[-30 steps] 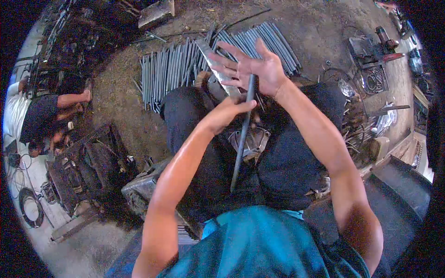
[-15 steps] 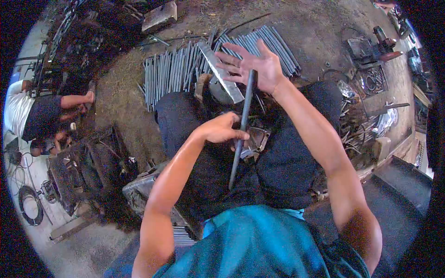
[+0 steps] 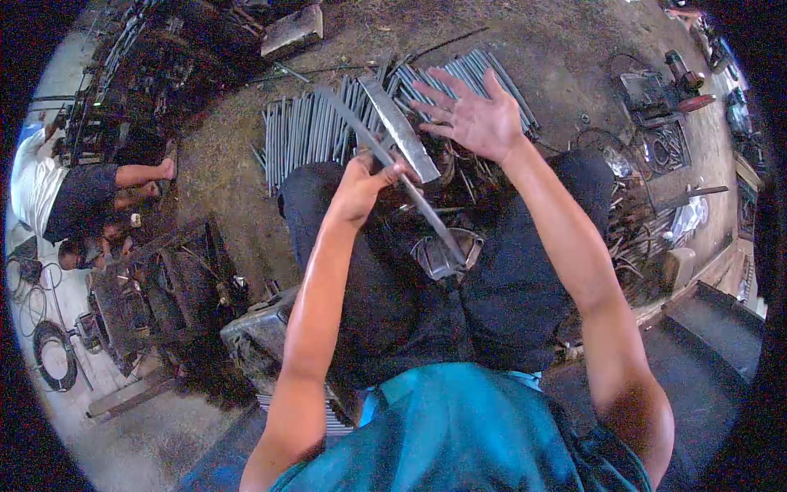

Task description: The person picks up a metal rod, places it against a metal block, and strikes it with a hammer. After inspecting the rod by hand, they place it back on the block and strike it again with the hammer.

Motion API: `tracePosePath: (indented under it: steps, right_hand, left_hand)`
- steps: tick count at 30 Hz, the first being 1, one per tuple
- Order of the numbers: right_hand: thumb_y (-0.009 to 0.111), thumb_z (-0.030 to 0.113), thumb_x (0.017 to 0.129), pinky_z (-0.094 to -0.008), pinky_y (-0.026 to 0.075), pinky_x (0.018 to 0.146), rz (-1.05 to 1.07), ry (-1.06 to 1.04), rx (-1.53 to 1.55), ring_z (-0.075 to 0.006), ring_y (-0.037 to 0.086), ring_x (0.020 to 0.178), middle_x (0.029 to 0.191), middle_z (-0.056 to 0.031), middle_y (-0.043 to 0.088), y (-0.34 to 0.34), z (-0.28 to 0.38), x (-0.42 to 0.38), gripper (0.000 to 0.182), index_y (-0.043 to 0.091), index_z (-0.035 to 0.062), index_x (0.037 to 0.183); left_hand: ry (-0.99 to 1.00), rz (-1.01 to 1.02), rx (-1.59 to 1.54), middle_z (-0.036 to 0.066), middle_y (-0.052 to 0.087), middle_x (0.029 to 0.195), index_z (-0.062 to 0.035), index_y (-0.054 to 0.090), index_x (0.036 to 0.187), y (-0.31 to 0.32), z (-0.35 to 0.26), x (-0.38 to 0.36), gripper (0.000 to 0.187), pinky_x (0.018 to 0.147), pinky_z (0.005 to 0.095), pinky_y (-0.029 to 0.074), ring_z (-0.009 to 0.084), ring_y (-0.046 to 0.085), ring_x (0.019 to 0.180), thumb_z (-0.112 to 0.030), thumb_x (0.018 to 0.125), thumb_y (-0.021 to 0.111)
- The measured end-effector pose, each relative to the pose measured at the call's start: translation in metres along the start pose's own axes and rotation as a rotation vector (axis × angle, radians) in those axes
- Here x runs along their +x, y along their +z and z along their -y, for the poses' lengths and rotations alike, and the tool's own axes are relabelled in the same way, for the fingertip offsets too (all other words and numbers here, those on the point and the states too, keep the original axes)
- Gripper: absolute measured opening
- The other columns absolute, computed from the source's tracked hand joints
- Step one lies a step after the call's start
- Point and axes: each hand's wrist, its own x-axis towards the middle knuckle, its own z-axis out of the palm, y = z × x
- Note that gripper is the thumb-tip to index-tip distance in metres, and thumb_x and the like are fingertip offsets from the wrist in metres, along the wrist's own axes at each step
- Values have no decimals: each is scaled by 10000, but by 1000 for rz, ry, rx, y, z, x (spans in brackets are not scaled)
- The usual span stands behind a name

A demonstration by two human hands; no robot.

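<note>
My left hand (image 3: 366, 182) is closed around a long grey metal rod (image 3: 426, 211), thumb over it. The rod slants from the upper left down to the right, its lower end above a shiny metal piece (image 3: 443, 256) between my legs. Palm up and fingers spread, my right hand (image 3: 475, 115) holds nothing. Between the hands stands a flat metal bar (image 3: 398, 127), tilted, its lower end near my left fingers. Beyond it, many similar rods (image 3: 303, 135) lie side by side on the ground, and a second bunch of rods (image 3: 484, 78) lies behind my right hand.
At the far left a person (image 3: 65, 184) bends near dark machinery (image 3: 164, 287). A coiled black hose (image 3: 56, 357) lies on the floor. On the right are a machine with a red part (image 3: 684, 82), a tray of metal rings (image 3: 666, 146) and scattered metal pieces.
My left hand has moved up and away from my body, and the rod has swung from near upright to a left-leaning slant. My right hand has shifted slightly right, still spread.
</note>
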Motion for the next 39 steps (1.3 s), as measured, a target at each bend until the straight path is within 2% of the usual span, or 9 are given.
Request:
tracePosePath:
  steps: [3,7,11,15,18,22,24,29,39]
  right_hand:
    - [374,675,888,-551,302,1090,4,17,36,-373,341,1358,1503,-170,321,3,-1,-2,798,338,114,1456]
    - [389,682,878,-563,287,1096,11,30,54,-384,330,1361,1509,-173,309,9,-2,-4,821,328,106,1460]
    - [392,708,859,-567,273,1102,58,76,105,-400,314,1366,1519,-173,288,18,-7,-5,862,311,103,1467]
    - [380,727,850,-565,271,1101,65,131,144,-407,302,1372,1530,-168,269,32,-19,-8,884,276,119,1484]
    - [370,737,846,-566,273,1097,59,140,147,-410,289,1379,1535,-160,261,40,-26,-12,900,250,123,1493]
    - [362,747,841,-568,264,1099,48,124,115,-413,271,1388,1540,-154,254,45,-32,-15,914,230,127,1500]
    - [359,759,831,-568,295,1081,1,122,133,-397,337,1350,1516,-143,306,50,-32,-16,897,301,142,1479]
    - [354,756,834,-564,301,1078,25,128,159,-396,349,1342,1528,-139,283,47,-34,-16,898,289,139,1484]
    - [331,753,845,-571,282,1087,35,137,173,-408,348,1341,1539,-131,264,50,-34,-17,899,256,139,1498]
  left_hand:
    - [29,-150,-92,146,686,935,47,590,1063,-7,-3,1,271,786,344,531,227,661,852,-161,899,649]
    - [68,-271,-304,162,647,1004,-18,557,1019,-20,-7,2,267,684,420,544,328,647,904,-256,918,624]
    - [131,-337,-405,152,633,1020,-24,552,1022,-28,-7,0,271,678,401,540,328,643,955,-272,927,607]
    - [221,-348,-550,166,631,1064,-20,550,1024,-29,-9,-4,209,752,399,608,368,645,997,-209,938,572]
    - [214,-371,-585,157,627,1081,-24,557,1018,-36,-5,-5,210,762,410,607,369,640,1014,-214,932,583]
    - [237,-451,-543,146,631,1060,-42,565,1016,-35,-5,-3,209,736,391,604,310,657,920,-221,919,612]
    - [245,-459,-525,145,635,1046,-48,566,1014,-35,-4,-2,213,723,386,600,298,655,894,-228,915,622]
    - [233,-473,-482,146,647,1011,-58,566,1005,-35,-5,-3,236,695,383,584,280,652,854,-250,897,652]
    - [264,-553,-361,164,649,970,-52,554,1006,-28,-7,0,418,694,369,573,255,644,807,-386,819,722]
